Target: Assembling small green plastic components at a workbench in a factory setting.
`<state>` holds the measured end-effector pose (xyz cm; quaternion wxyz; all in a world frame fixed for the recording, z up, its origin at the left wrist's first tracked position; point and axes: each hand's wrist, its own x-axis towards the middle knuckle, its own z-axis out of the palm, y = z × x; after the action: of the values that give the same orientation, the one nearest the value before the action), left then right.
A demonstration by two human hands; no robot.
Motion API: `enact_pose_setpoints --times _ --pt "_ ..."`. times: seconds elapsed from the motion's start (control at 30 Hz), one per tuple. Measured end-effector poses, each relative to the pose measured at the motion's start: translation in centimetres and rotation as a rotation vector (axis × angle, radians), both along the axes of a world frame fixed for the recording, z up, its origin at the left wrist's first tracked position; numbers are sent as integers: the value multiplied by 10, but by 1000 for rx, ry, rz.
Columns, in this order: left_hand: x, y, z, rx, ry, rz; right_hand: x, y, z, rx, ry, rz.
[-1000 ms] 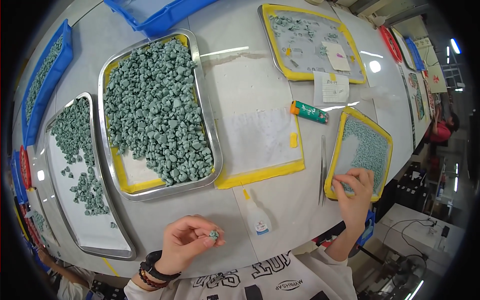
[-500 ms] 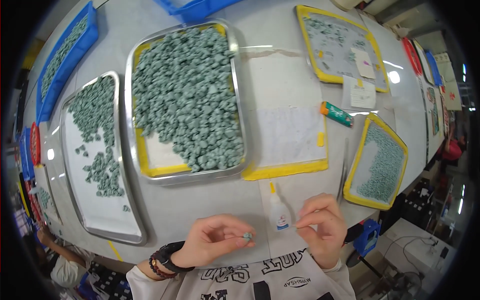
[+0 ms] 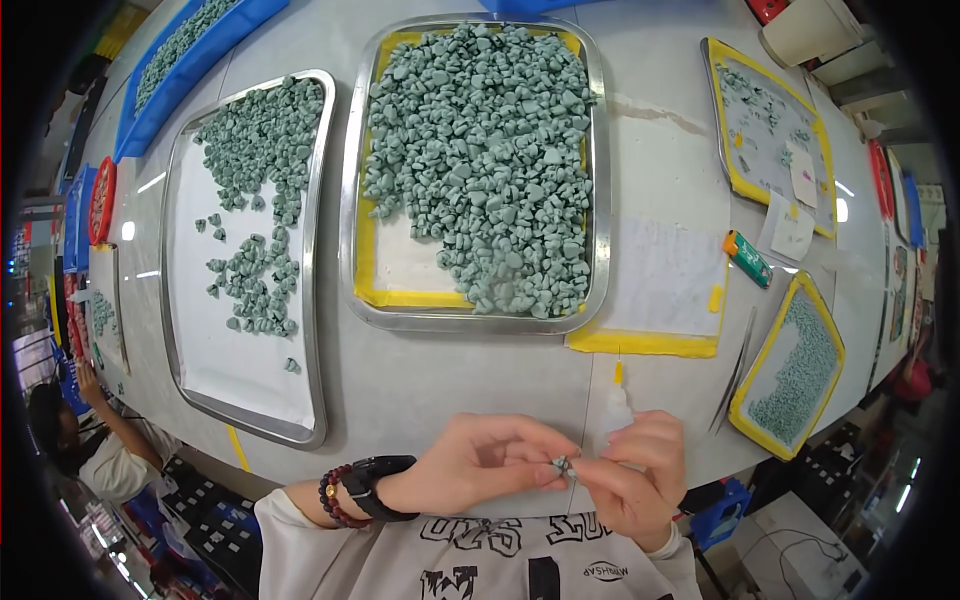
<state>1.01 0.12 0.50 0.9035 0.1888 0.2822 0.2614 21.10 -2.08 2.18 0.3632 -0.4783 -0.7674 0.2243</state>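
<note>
My left hand (image 3: 490, 462) is closed in a pinch on a small grey-green stone-like piece (image 3: 561, 466), just above the table edge in front of me. The fingertips of my right hand (image 3: 640, 475) are pinched together and meet that piece from the right. Whatever else lies between those fingertips is too small to make out. Behind my right hand stands a white squeeze bottle (image 3: 616, 408) with a yellow needle tip, its lower part hidden by the fingers.
A metal tray (image 3: 475, 322) heaped with similar green pieces lies ahead, and another tray (image 3: 250, 422) is at left. To the right are tweezers (image 3: 737, 370), a yellow-edged tray (image 3: 792, 449) of smaller pieces and a green-orange box (image 3: 748, 259). Another person (image 3: 110, 440) is at far left.
My right hand has come left from beside the bottle, and its fingertips now meet the piece in my left hand. The whole view has shifted, with the trays appearing farther right and higher.
</note>
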Motion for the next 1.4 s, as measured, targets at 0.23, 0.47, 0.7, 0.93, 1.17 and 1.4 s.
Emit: enact_pose_setpoints --times 0.23,0.47,0.7,0.93,1.17,1.4 --pt "-9 10 -12 -199 -207 -291 9 10 14 -16 -79 195" --pt "-5 13 -7 -139 -46 -288 8 9 13 62 -235 222" --pt "-4 11 -6 -71 -32 -195 1 6 15 -38 -195 78" --pt "0 2 -1 236 136 -45 3 3 9 23 -210 62" --pt "-1 4 -2 437 238 -90 2 3 7 90 -293 99" --pt "-1 6 -2 272 183 -95 6 3 1 90 -195 107"
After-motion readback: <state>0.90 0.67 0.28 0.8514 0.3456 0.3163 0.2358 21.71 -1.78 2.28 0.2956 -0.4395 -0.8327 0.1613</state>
